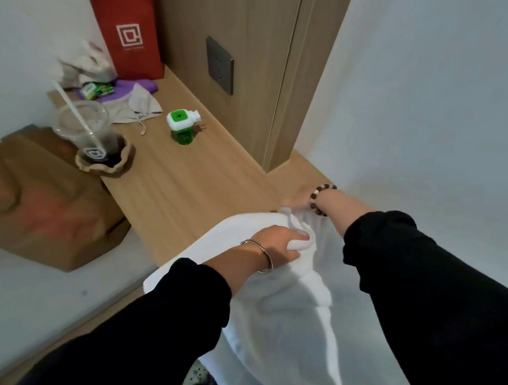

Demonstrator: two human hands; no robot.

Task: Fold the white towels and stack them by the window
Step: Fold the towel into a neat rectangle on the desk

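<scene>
a soft white towel (284, 313) lies half on the near end of a pale wooden ledge (187, 188) and half hanging off it toward the person, rumpled and not yet folded flat. the left hand (276, 244), with a thin metal bangle at the wrist, has its fingers curled round a bunched roll of the towel's upper edge, thumb tucked under the cloth. the right hand (298, 199), with a beaded bracelet at the wrist, reaches to the far corner of the towel on the ledge; its fingers are hidden behind the cloth, so whether they pinch the corner or only rest on it cannot be told.

the towel looks light, thick and limp. it will sag and crease wherever it is not held, and it will not slip much in bare fingers. it should handle best when taken by two corners of one edge, stretched taut and laid flat before each fold; a grip in the middle of a bunch, as the left hand has now, is likely to leave wrinkles.

farther along the ledge stand a green and white plug-in device (181, 127), a clear plastic cup with a straw (84, 128) and a tall red paper bag (126, 26).
</scene>
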